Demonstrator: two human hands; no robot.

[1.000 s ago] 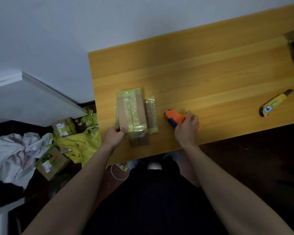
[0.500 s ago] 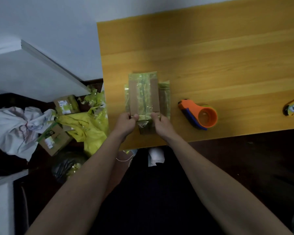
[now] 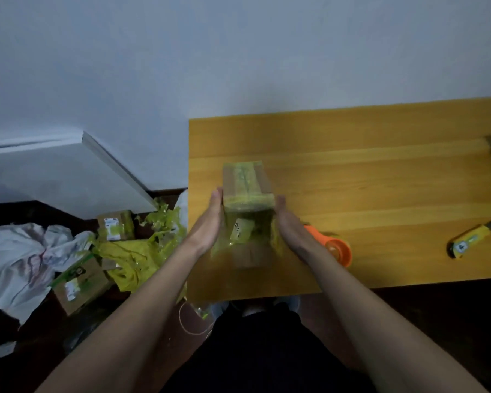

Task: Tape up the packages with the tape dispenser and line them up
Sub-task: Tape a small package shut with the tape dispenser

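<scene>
A: Beneath your hands lay the wooden table [image 3: 380,171]. What did you hold?

B: You held a taped cardboard package [image 3: 248,194] lifted between both palms, your left hand [image 3: 210,222] flat against its left side and your right hand [image 3: 288,222] flat against its right, fingers straight. It was wrapped in yellow-green tape; what was inside could not be seen.

A: And the dispenser?

B: The orange tape dispenser [image 3: 338,249] lay on the table just right of your right wrist. Well to the right of it lay a yellow utility knife [image 3: 472,239]. Left of your left arm, on the floor, sat more boxes [image 3: 80,282] among crumpled yellow-green tape scraps [image 3: 133,259].
</scene>
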